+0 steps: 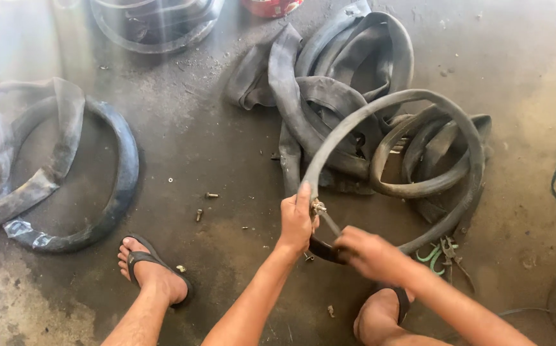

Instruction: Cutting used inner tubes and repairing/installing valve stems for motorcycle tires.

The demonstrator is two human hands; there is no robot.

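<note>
Head view looks down on two bare hands meeting low in the middle of the scene. The left hand [296, 221] is closed around a grey inner tube [419, 102], gripping it right beside the metal valve [318, 207] that sticks out of the rubber. The right hand [367, 251] is curled shut just below and to the right of the valve, around a thin tool or stem whose kind is too blurred to tell; its tip reaches up toward the valve. From the left hand's grip the tube rises and arcs away in a wide loop, swings round to the right and comes back down under the right hand, so the loop stands out in front of both hands with its near end held between them. Behind the loop a pile of old tubes [329, 83] lies slumped on the concrete floor [214, 147]. Pliers with green handles [441, 251] lie on the floor just right of the right hand. Small bolts [211, 195] are scattered left of the left hand. Below, a foot in a dark sandal [153, 269] rests on the floor, and a second foot [380, 314] sits under the right forearm. Far left, a tyre [121, 173] lies flat with a tube [47, 173] draped over it.
</note>
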